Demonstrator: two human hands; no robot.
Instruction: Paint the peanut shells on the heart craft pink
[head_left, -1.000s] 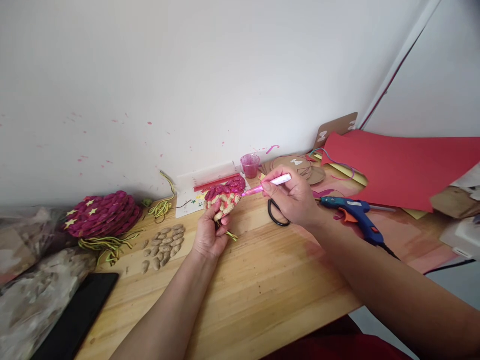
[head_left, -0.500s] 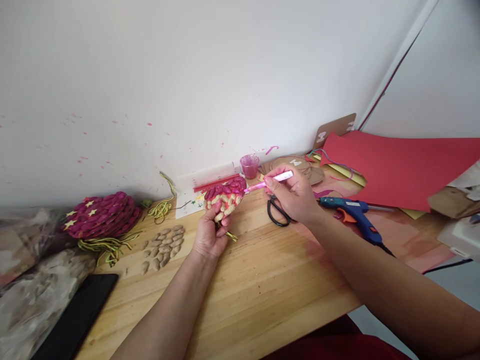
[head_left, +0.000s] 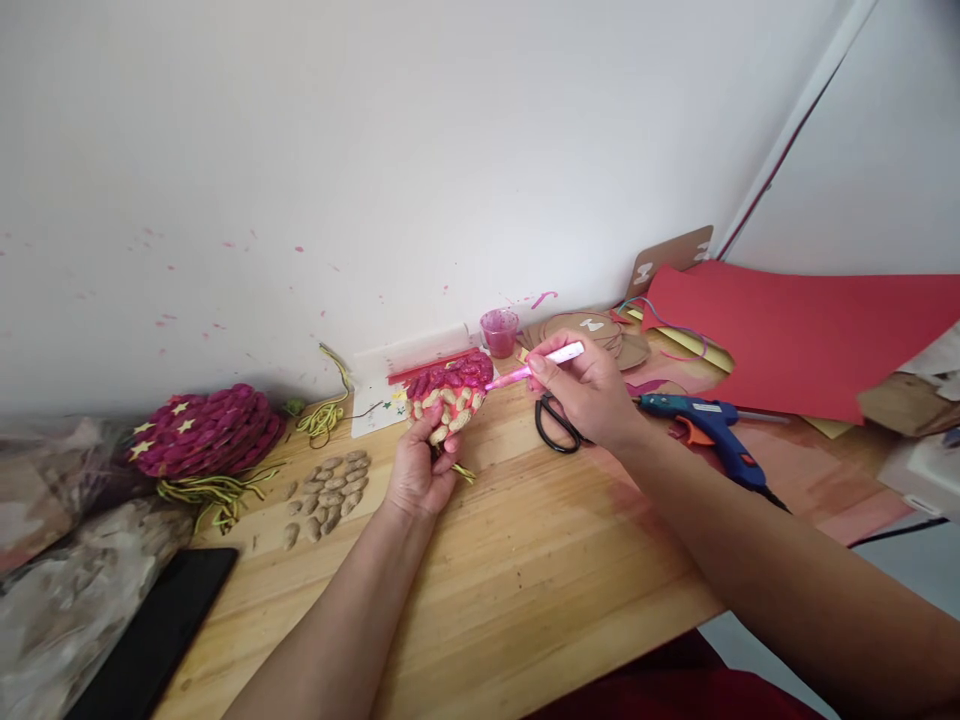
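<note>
My left hand (head_left: 426, 470) is closed on the lower edge of a round piece covered with peanuts (head_left: 448, 400). Its upper part is painted wet magenta, while the lower peanuts are bare tan. My right hand (head_left: 585, 390) pinches a white-handled paintbrush (head_left: 564, 352) smeared with pink. The brush tip meets the right edge of the piece, close to where painted and bare peanuts border. Behind the piece stands a clear cup of pink paint (head_left: 499, 332). Loose peanuts (head_left: 330, 490) lie on the wooden table (head_left: 495, 600) left of my left hand.
Magenta peanut discs with yellow stars (head_left: 206, 430) are stacked at the left, by yellow-green cords (head_left: 214, 492). A black phone-like slab (head_left: 161, 625) lies nearer. To the right are black-handled scissors (head_left: 556, 425), a blue glue gun (head_left: 709, 425), cardboard discs (head_left: 630, 348) and red paper (head_left: 795, 330).
The brush tip has shifted slightly down and left along the right edge of the peanut piece. My left hand stays nearly still.
</note>
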